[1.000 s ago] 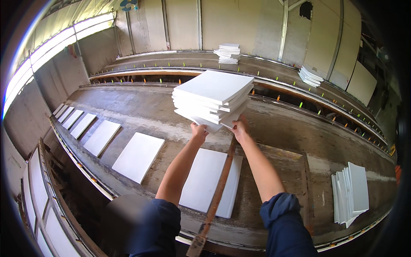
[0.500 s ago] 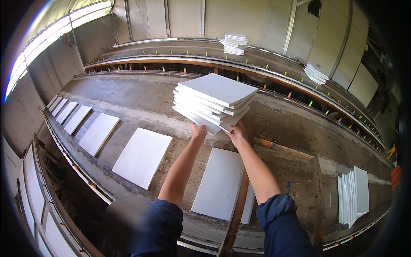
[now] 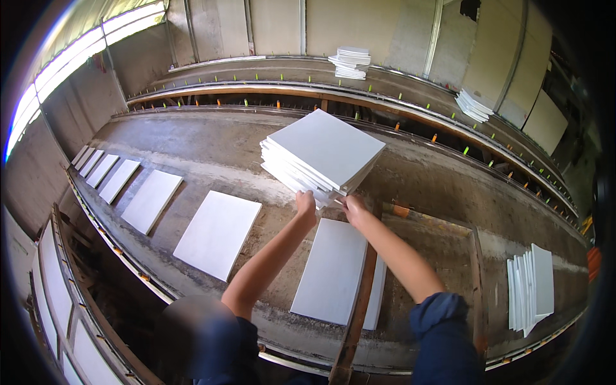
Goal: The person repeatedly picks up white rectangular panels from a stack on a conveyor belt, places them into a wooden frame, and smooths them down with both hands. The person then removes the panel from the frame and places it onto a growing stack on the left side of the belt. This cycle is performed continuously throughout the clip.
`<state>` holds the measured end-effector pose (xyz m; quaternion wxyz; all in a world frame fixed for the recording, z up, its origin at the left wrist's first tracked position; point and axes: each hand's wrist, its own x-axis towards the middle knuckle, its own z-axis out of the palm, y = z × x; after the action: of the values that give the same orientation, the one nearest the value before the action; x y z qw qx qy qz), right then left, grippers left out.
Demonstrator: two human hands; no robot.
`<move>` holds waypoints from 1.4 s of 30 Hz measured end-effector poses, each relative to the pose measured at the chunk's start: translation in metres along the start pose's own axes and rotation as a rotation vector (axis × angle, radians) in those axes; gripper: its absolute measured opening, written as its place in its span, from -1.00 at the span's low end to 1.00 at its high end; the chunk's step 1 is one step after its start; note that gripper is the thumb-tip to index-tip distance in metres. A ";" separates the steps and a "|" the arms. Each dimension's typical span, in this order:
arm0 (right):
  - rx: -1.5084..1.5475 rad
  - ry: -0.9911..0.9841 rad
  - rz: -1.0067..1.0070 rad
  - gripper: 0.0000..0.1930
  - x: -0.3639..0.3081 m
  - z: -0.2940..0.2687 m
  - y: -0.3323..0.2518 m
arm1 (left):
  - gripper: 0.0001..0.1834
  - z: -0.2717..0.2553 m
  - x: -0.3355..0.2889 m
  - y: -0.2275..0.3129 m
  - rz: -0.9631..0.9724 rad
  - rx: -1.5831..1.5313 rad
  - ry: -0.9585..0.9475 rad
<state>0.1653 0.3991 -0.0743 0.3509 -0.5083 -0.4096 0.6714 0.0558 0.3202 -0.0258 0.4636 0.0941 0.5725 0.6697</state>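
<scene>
A stack of flat white rectangular panels (image 3: 326, 147) sits on the long table in front of me, its layers fanned unevenly. My left hand (image 3: 306, 204) is closed at the stack's near corner, its fingers curled against the lower panels. Just to its right, my right hand (image 3: 351, 208) pinches the edges of low panels at that same corner. Which panels each hand grips is partly hidden by the fingers. Below my hands a single white panel (image 3: 330, 269) lies flat, partly beneath a wooden bar (image 3: 351, 327).
Several white panels (image 3: 217, 234) lie in a row leftward along the brown table (image 3: 192, 138). A wooden frame (image 3: 476, 269) rests at right, near another leaning panel stack (image 3: 531, 289). On the far table stand a stack (image 3: 350, 63) and a leaning pile (image 3: 473, 106). Small coloured pegs line the rails.
My hands have drawn closer together at the stack's near corner, the left moving right. The stack's top has tipped toward me, showing more of its upper face.
</scene>
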 end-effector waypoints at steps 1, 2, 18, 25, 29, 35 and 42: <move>-0.073 -0.071 0.007 -0.60 -0.009 -0.010 -0.003 | -0.51 -0.006 -0.006 0.001 0.055 0.042 -0.074; -0.058 -0.100 0.010 -0.54 -0.026 -0.017 -0.007 | -0.47 -0.013 -0.012 0.000 0.105 0.082 -0.144; -1.137 0.074 -0.346 -0.10 -0.336 -0.418 0.010 | -0.02 -0.077 -0.248 -0.085 0.091 0.999 -0.532; -0.809 0.143 -0.459 -0.15 -0.331 -0.422 0.049 | -0.51 -0.065 -0.250 -0.093 0.308 0.956 -0.466; -0.651 0.137 -0.371 -0.17 -0.339 -0.433 0.004 | -0.43 -0.021 -0.270 -0.075 0.303 0.940 -0.474; -0.926 0.085 -0.622 -0.25 -0.292 -0.516 -0.017 | -0.27 0.044 -0.253 -0.138 0.466 0.914 -0.469; -1.015 0.180 -0.499 -0.22 -0.276 -0.546 0.030 | -0.21 0.049 -0.257 -0.195 0.423 1.042 -0.450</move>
<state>0.7588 0.2475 -0.0735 0.2443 -0.5563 -0.7566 0.2417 0.3299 0.1500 -0.0721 0.3229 0.5598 0.6819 0.3426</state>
